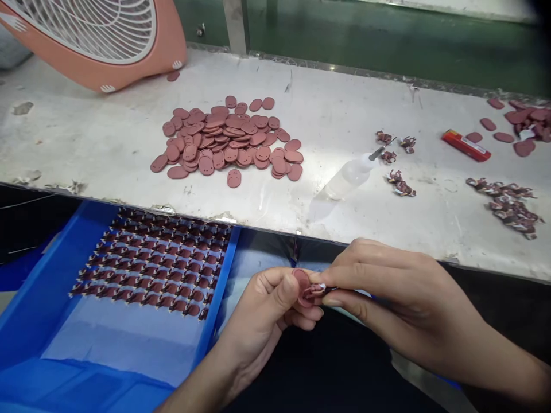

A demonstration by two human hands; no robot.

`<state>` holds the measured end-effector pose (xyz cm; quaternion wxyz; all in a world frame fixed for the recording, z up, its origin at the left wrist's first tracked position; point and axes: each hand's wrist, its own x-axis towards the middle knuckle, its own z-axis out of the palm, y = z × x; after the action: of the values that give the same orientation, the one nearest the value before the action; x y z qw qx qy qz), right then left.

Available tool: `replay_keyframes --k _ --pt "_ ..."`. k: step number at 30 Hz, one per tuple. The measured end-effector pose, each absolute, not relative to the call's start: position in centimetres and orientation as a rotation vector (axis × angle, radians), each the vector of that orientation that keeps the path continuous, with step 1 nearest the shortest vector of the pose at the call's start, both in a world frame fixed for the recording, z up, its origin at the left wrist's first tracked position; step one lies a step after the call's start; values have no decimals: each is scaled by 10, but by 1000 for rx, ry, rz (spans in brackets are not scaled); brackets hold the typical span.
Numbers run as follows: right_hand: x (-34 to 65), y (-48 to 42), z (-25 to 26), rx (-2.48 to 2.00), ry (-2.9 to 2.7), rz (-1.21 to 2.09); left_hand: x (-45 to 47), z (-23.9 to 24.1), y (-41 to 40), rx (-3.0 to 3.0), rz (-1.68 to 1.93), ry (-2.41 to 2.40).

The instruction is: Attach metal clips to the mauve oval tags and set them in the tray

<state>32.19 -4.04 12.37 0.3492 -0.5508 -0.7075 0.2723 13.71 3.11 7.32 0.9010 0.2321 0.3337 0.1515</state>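
Between thumb and fingers my left hand [267,304] holds a reddish-brown oval disc [301,280]. My right hand [396,292] pinches a small brown-and-white figurine [316,290], which meets the disc's face; whether it is fixed there I cannot tell. Both hands are just in front of the bench edge. Beyond them on the bench lies a big pile of the same oval discs [224,137]. A clear bottle with a needle tip [348,175] stands nearer my right hand, and several loose figurines [402,186] lie by its tip.
At the lower left a blue tray [224,281] holds rows of discs with figurines [150,264] on a pale sheet. An orange fan [167,40] stands at the back left. A red-and-yellow box [465,145], more figurines [508,206] and more discs [534,117] lie on the right.
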Motion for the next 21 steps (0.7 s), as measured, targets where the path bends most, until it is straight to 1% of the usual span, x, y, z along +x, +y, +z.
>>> replay_keyframes --k 21 --pt "320 -32 134 -1407 -1960 618 139 78 31 483 346 688"
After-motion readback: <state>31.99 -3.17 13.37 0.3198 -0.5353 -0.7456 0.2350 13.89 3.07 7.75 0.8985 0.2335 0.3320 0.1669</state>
